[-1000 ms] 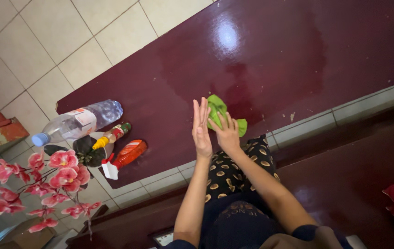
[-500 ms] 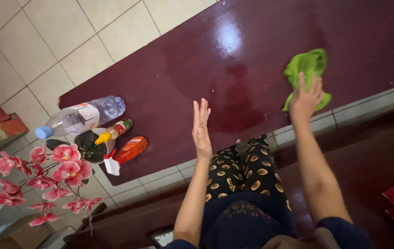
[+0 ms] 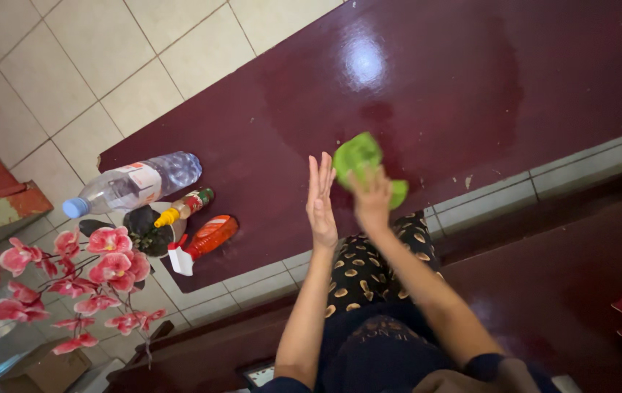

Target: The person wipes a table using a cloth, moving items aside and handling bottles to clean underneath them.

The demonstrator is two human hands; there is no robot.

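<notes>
From the head camera, the person's right hand (image 3: pixel 371 198) presses down on a crumpled bright green cloth (image 3: pixel 358 155), its fingers curled over the cloth's near edge so that the grip is closed on the fabric; the hand is blurred. The cloth lies on the glossy dark red tabletop (image 3: pixel 435 80), close to the tabletop's near edge and just in front of the person's knees, beside a duller, damp-looking patch of the surface. The left hand (image 3: pixel 320 201) stands on edge just beside the cloth, palm turned toward the right hand, fingers straight and together, holding nothing; whether its edge touches the tabletop cannot be told.

At the left end of the tabletop stands a cluster of things well apart from the hands: a clear plastic water bottle with a blue cap (image 3: pixel 130 185), a small bottle with a yellow nozzle and a green and red label (image 3: pixel 186 204), and an orange spray bottle with a white and red trigger (image 3: pixel 202 241). Just beside them is a dark round pot (image 3: pixel 147 228) with pink artificial orchid flowers (image 3: pixel 85 280). The person wears dark trousers with gold oval spots (image 3: pixel 376 269). Pale square floor tiles (image 3: pixel 100 65) lie beyond the tabletop.
</notes>
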